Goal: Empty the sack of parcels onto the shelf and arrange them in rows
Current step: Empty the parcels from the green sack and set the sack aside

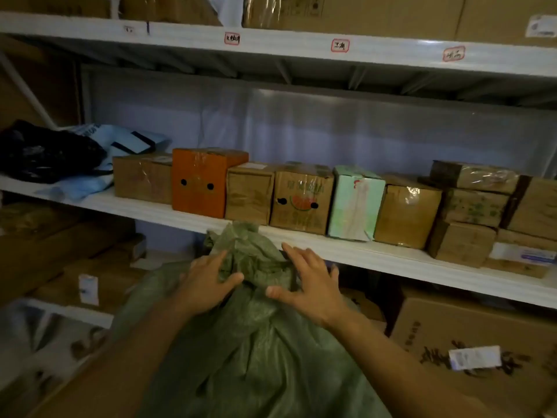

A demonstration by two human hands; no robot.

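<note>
While the green sack (256,342) stands near, just below the white shelf (361,254), both hands gather its bunched neck: the left hand (208,282) pinches fabric, the right hand (307,282) lies spread on it. Parcels (301,200) line the shelf.

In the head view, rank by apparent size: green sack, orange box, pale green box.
1. green sack, though it is nearest the camera.
2. orange box.
3. pale green box, only slightly smaller; close call.
</note>
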